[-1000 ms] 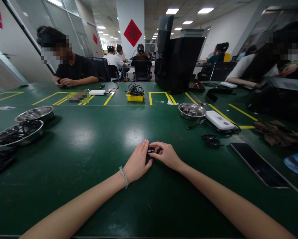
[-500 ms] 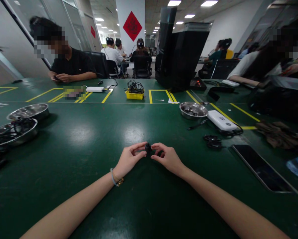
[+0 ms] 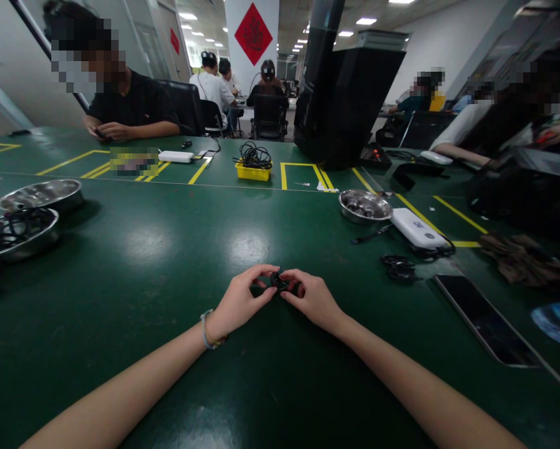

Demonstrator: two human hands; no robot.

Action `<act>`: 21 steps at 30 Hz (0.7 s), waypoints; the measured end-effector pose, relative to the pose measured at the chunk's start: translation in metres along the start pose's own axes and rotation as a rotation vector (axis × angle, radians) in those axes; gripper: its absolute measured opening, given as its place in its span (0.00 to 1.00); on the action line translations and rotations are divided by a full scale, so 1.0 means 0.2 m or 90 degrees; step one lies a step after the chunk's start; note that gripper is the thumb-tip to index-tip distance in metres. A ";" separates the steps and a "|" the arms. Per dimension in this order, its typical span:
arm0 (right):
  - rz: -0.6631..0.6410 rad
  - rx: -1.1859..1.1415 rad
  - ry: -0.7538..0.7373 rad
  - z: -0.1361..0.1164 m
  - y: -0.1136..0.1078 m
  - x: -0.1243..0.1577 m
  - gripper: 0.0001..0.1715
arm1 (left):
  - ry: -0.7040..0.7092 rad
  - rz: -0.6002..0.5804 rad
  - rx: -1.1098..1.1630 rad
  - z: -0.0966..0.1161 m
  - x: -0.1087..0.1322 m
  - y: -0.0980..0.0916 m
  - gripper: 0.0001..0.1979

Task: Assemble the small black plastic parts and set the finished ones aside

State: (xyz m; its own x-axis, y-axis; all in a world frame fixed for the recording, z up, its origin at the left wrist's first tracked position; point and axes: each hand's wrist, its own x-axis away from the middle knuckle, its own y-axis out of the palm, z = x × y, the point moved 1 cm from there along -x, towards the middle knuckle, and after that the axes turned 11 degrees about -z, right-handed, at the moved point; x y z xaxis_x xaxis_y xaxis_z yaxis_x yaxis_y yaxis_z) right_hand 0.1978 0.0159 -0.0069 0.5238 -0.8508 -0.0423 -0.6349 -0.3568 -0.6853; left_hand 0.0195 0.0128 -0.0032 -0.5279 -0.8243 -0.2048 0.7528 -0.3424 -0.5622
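Item: small black part [image 3: 278, 282], exact kind unclear; located between my two hands, over the middle of the bench [image 3: 205, 249], well in from its far edge.

Left hand [image 3: 239, 304]: thumb and fingers curved to a narrow pinch, holding the part from its left side.

Right hand [image 3: 315, 302]: fingers drawn in narrow against the part's right side; grip or mere touch, I cannot tell.

Change: half a second ago the part stood upright in my left fingers, my right just beside; now it sits lower and tilted, both hands meeting at it. I judge this to be two-handed handling, the piece not yet set down.

Containers:
- Steel bowl [image 3: 40, 244], towards the bench's left edge: tangled black cables [image 3: 15, 224].
- Second steel bowl [image 3: 72, 198], just behind: contents unclear.
- Yellow bin [image 3: 253, 174], near the far edge: coiled black cable [image 3: 255, 153], heaped above the rim.
- Small steel bowl [image 3: 365, 216], right of centre, beside a white power bank [image 3: 416, 228]: small dark parts [image 3: 358, 204], too small to identify.
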 end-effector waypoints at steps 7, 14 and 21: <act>0.044 0.078 0.021 0.01 -0.02 -0.01 0.15 | 0.000 0.040 -0.039 0.01 0.01 -0.02 0.14; 0.037 0.136 0.073 0.01 -0.01 -0.03 0.10 | -0.025 0.047 0.011 0.02 0.01 -0.02 0.13; 0.013 0.106 0.078 0.03 -0.05 -0.05 0.07 | -0.038 0.016 0.111 0.03 0.02 -0.02 0.13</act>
State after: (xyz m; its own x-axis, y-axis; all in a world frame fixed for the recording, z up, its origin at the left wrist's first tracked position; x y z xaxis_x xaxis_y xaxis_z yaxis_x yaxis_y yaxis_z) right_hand 0.2022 0.0311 -0.0036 0.4331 -0.9010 0.0246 -0.5361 -0.2794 -0.7966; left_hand 0.0163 0.0075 0.0038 -0.4883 -0.8568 -0.1660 0.8248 -0.3909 -0.4086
